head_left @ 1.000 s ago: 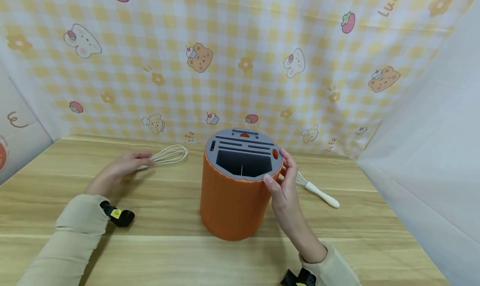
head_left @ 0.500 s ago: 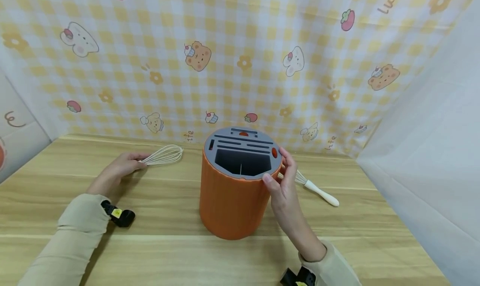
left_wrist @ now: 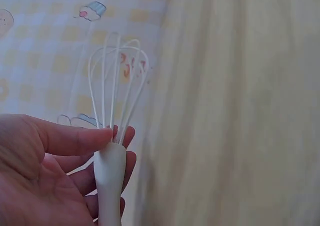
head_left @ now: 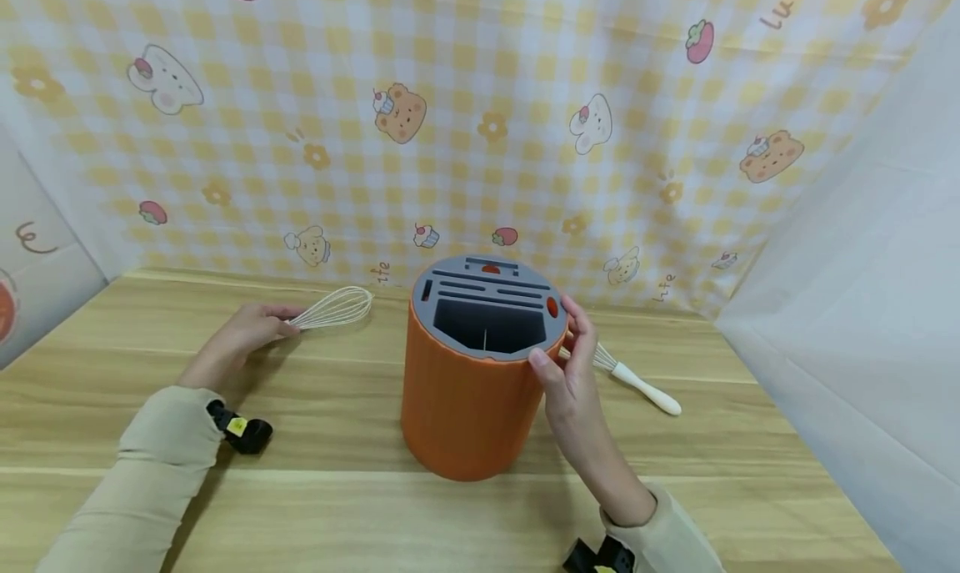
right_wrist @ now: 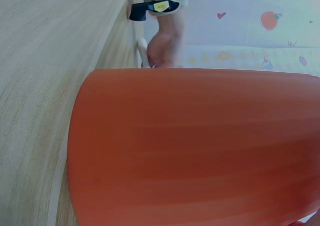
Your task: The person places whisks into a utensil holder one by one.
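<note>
Left hand (head_left: 243,333) grasping 1 whisk (head_left: 333,309), right hand (head_left: 572,371) clasping orange holder (head_left: 472,389) rim on table (head_left: 315,439).

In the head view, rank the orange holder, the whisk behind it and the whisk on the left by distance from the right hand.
1. Orange holder: centre, touched at its rim by the right hand.
2. Whisk behind it: just right.
3. Whisk on the left: far left, gripped by the left hand.

Head overlooks table (head_left: 337,490); wrist views sit close.
</note>
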The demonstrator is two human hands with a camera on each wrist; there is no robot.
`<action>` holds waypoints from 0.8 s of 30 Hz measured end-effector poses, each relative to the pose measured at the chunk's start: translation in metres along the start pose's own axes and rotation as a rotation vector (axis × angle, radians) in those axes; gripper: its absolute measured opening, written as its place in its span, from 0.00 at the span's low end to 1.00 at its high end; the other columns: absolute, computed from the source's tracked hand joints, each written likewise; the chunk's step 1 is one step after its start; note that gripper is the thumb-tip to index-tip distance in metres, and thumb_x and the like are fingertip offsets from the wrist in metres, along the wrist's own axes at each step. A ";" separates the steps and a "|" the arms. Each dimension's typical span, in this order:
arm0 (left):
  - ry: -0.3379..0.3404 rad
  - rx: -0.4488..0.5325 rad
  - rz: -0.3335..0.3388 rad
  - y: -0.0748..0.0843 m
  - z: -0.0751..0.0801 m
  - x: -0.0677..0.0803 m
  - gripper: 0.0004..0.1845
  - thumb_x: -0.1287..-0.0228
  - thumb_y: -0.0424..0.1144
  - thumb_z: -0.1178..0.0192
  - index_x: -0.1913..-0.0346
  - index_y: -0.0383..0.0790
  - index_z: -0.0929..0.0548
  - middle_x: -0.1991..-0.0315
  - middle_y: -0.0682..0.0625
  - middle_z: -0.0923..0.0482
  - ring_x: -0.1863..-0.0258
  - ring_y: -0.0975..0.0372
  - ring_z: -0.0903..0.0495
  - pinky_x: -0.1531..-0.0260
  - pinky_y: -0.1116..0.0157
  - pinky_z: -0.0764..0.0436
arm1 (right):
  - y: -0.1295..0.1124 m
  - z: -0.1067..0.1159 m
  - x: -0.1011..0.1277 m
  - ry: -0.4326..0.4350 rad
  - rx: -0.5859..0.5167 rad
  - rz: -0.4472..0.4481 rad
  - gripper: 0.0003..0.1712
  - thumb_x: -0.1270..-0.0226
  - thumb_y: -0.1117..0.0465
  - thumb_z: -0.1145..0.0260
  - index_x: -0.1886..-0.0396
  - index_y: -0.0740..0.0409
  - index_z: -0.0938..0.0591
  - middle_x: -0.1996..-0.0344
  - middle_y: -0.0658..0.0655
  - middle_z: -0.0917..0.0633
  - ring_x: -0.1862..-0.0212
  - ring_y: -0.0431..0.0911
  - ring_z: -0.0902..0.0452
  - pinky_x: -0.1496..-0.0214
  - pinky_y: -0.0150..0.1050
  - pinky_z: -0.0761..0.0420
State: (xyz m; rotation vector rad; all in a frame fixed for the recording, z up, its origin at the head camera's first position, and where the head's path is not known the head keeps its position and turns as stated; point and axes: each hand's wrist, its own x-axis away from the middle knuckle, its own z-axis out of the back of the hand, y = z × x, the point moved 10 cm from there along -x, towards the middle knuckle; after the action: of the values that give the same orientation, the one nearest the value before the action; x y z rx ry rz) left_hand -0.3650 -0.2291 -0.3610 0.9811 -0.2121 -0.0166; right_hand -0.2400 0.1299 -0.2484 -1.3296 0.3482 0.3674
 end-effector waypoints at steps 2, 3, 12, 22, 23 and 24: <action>0.001 0.015 -0.018 0.005 0.000 0.000 0.28 0.38 0.31 0.49 0.35 0.25 0.39 0.35 0.28 0.43 0.34 0.39 0.46 0.35 0.40 0.49 | 0.000 0.000 0.000 -0.001 -0.002 -0.001 0.37 0.37 0.57 0.50 0.30 0.45 0.51 0.39 0.53 0.39 0.43 0.46 0.41 0.49 0.32 0.31; -0.002 0.031 -0.027 0.009 -0.001 0.001 0.28 0.37 0.31 0.49 0.35 0.25 0.39 0.35 0.28 0.43 0.33 0.38 0.47 0.35 0.40 0.50 | 0.000 0.000 0.000 -0.002 -0.002 0.000 0.37 0.37 0.57 0.50 0.30 0.46 0.51 0.39 0.53 0.39 0.43 0.47 0.41 0.49 0.32 0.31; 0.060 0.128 -0.120 0.054 0.004 0.014 0.29 0.35 0.34 0.47 0.33 0.31 0.39 0.35 0.33 0.39 0.34 0.45 0.42 0.35 0.41 0.46 | 0.000 0.000 0.001 -0.013 -0.004 -0.011 0.37 0.37 0.59 0.50 0.30 0.45 0.52 0.39 0.52 0.40 0.43 0.46 0.42 0.50 0.32 0.30; 0.142 0.359 -0.237 0.115 0.002 0.049 0.31 0.41 0.42 0.37 0.35 0.39 0.32 0.59 0.69 0.23 0.50 0.69 0.27 0.33 0.49 0.45 | 0.001 -0.001 0.001 -0.021 -0.001 -0.012 0.37 0.35 0.59 0.50 0.29 0.47 0.53 0.38 0.53 0.41 0.43 0.47 0.42 0.51 0.30 0.28; 0.144 0.393 -0.254 0.122 0.001 0.054 0.31 0.41 0.42 0.36 0.35 0.41 0.31 0.59 0.69 0.22 0.52 0.72 0.26 0.34 0.52 0.42 | 0.001 -0.001 0.001 -0.020 0.001 -0.010 0.37 0.35 0.59 0.50 0.29 0.47 0.53 0.38 0.53 0.40 0.43 0.47 0.42 0.51 0.30 0.28; 0.147 0.427 -0.272 0.128 -0.001 0.058 0.30 0.42 0.41 0.36 0.36 0.42 0.30 0.59 0.69 0.21 0.53 0.73 0.25 0.36 0.56 0.39 | 0.001 -0.001 0.001 -0.020 0.002 -0.009 0.37 0.35 0.59 0.50 0.29 0.48 0.53 0.38 0.53 0.40 0.44 0.47 0.41 0.51 0.29 0.28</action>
State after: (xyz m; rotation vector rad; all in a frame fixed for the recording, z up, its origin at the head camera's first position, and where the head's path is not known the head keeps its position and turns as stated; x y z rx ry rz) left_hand -0.3183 -0.1635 -0.2453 1.4255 0.0589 -0.1530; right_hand -0.2397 0.1290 -0.2500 -1.3244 0.3254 0.3724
